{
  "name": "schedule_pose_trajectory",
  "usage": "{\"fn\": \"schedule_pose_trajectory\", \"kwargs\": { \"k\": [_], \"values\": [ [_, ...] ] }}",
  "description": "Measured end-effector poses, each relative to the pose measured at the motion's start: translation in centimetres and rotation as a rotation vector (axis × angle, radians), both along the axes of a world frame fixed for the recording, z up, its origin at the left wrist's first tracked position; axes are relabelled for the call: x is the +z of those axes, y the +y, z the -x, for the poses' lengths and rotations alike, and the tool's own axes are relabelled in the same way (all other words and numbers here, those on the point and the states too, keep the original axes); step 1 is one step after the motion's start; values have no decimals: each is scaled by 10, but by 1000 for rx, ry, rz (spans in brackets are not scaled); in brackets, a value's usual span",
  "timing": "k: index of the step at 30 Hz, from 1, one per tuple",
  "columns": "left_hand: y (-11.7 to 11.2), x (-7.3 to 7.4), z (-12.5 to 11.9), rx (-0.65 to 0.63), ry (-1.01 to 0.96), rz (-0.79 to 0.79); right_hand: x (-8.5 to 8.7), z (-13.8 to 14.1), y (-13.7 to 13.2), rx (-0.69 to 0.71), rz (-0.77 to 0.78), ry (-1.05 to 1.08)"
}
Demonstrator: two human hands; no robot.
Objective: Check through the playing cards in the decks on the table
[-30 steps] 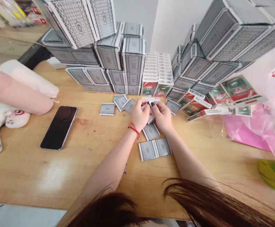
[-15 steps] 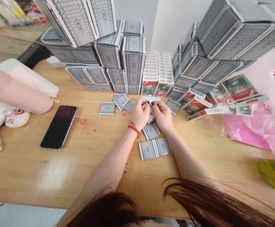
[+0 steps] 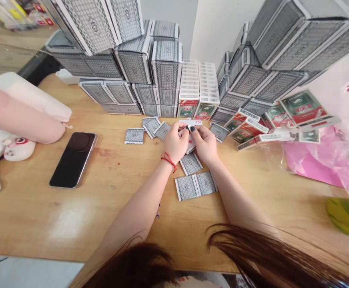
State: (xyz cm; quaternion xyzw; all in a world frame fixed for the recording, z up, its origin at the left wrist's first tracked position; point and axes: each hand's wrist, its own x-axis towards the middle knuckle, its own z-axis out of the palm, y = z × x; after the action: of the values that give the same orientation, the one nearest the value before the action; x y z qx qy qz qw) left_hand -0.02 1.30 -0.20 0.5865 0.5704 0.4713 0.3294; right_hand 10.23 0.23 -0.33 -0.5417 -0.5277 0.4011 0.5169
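My left hand (image 3: 177,142), with a red string at the wrist, and my right hand (image 3: 206,143) meet over the middle of the wooden table (image 3: 108,200). Both are closed on a small stack of playing cards (image 3: 190,138) held face up, red pips showing. Just below my hands lie grey-backed card piles (image 3: 191,163) and two more side by side (image 3: 195,186). Several other grey-backed piles (image 3: 150,130) lie to the left of my hands.
Grey patterned card cartons (image 3: 138,68) are stacked along the back and right (image 3: 282,52). Red-green card boxes (image 3: 252,130) spill from a pink plastic bag (image 3: 327,160). A black phone (image 3: 73,159) lies at left, beside another person's pink sleeve (image 3: 18,120).
My hands and the held cards stay almost in place; the view has shifted slightly, so everything sits a little higher in frame.
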Motion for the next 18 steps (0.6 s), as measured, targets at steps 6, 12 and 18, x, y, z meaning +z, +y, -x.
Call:
{"fn": "schedule_pose_trajectory", "kwargs": {
  "k": [6, 12, 18],
  "values": [
    [-1, 1, 0, 2, -20, -4, 1, 0, 0, 4, 6, 25],
    [-2, 4, 0, 11, -94, -6, 0, 0, 1, -30, 11, 127],
    [-3, 7, 0, -4, -59, 7, -3, -1, 2, -96, -3, 182]
  ]
}}
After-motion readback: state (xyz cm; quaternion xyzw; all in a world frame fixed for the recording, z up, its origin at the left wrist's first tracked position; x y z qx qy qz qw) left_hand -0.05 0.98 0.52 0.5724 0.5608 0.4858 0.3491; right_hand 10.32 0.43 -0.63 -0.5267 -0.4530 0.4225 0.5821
